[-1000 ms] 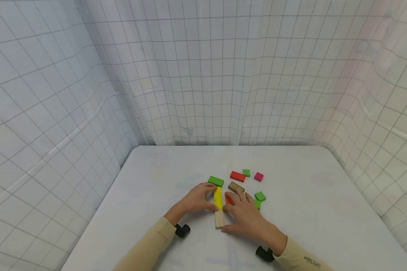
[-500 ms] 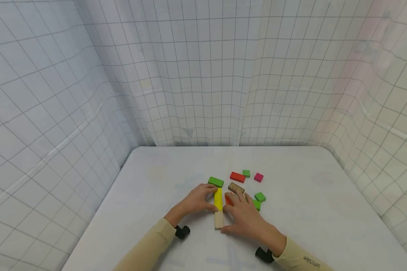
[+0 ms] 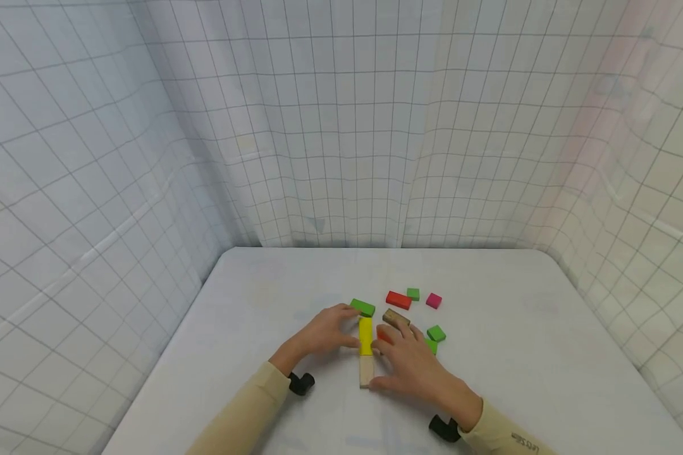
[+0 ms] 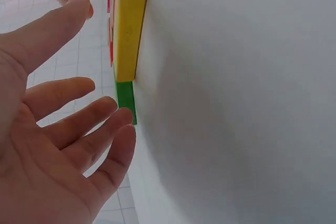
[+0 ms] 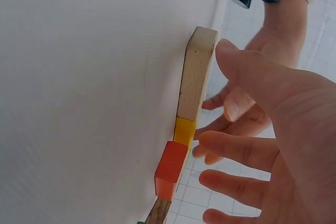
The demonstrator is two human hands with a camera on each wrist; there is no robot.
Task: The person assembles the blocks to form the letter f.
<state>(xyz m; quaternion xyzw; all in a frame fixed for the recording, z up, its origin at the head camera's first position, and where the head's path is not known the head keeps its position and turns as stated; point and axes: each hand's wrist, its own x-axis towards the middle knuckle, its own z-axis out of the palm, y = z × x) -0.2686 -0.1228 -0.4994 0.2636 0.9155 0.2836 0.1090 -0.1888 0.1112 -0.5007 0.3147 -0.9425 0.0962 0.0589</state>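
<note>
From afar I see the left hand (image 3: pixel 329 330) and right hand (image 3: pixel 414 361), fingers apart, flanking the yellow block (image 3: pixel 366 335) and pale wooden block (image 3: pixel 367 371), set end to end about midway between the left and right edges of the worktop (image 3: pixel 284 278).

A booth-like enclosure, shown by grid-lined white curtains (image 3: pixel 341 126) hanging around three sides of a white table (image 3: pixel 279 278).

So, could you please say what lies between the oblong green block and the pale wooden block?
In the head view, the yellow block lies between them: its near end meets the pale wooden block, its far end is by the oblong green block.
</note>
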